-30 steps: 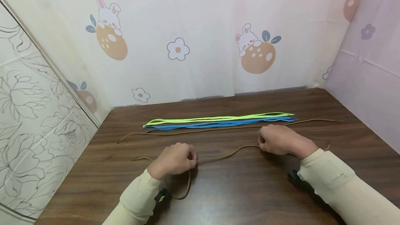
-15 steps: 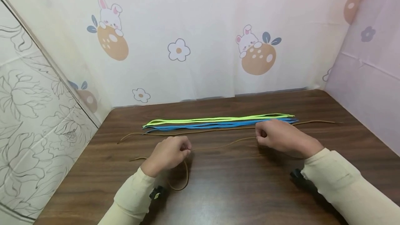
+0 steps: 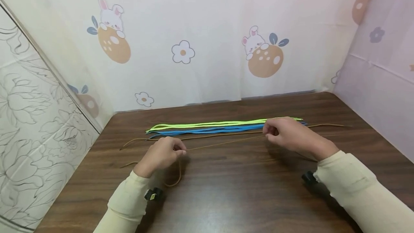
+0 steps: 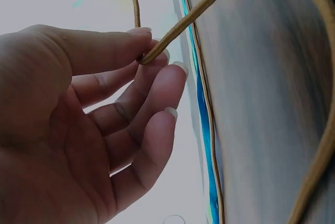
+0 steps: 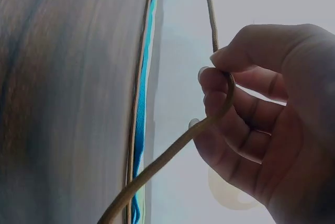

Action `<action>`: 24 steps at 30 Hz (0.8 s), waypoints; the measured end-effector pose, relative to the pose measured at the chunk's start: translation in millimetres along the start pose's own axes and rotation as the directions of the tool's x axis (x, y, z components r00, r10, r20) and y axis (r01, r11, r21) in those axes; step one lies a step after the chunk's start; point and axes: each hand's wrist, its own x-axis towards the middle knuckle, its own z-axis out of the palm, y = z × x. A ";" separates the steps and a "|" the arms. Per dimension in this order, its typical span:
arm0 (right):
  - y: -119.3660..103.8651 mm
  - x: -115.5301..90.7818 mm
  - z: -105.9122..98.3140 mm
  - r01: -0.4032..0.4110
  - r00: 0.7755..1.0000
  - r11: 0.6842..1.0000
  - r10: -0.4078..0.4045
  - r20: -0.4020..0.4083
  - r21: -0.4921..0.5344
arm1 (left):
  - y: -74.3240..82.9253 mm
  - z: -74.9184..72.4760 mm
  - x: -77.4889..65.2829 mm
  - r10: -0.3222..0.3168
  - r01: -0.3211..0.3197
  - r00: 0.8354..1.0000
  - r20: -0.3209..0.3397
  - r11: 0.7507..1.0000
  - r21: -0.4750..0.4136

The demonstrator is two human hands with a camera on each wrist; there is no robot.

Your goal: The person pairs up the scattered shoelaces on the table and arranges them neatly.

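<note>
A thin brown shoelace [image 3: 223,142] is stretched nearly straight between my two hands, above the table. My left hand [image 3: 163,155] pinches it between thumb and fingertips; the slack beyond hangs in a loop, with its tail on the table at the left. My right hand [image 3: 289,134] pinches the same lace [image 5: 167,153] between thumb and forefinger, and the rest trails down past the palm. Behind the hands a second brown lace [image 3: 210,136] lies lengthwise, beside blue laces [image 3: 207,130] and yellow-green laces [image 3: 200,124]. My right hand overlaps part of these in the head view.
The dark wooden table [image 3: 220,193] reaches back to a wall covering [image 3: 213,71] printed with rabbits and flowers. Panels flank it on the left and right. A small black device sits under each cuff.
Both hands have risen and moved toward the back laces. My left hand has also gone left, pulling the wavy lace between the hands taut. Its loop has shrunk.
</note>
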 end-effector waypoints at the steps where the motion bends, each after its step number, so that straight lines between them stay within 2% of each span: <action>1: 0.6 0.5 -0.7 -0.002 1.000 1.000 0.002 -0.005 0.003 | -2.0 -0.9 0.5 -0.005 0.005 1.000 -0.001 1.000 -0.005; 13: 8.5 -0.7 -6.6 -0.013 0.996 1.000 0.014 -0.089 0.009 | -18.8 -9.5 1.9 -0.008 0.008 0.999 -0.038 1.000 0.000; 21: 13.0 -0.4 -9.4 0.001 0.991 1.000 -0.003 -0.131 -0.009 | -26.6 -13.6 1.8 -0.039 0.039 0.997 -0.061 0.999 0.000; 24: 14.3 -0.2 -9.4 -0.022 0.988 0.999 0.016 -0.155 -0.037 | -28.8 -15.6 0.6 -0.057 0.056 0.996 -0.067 0.998 -0.020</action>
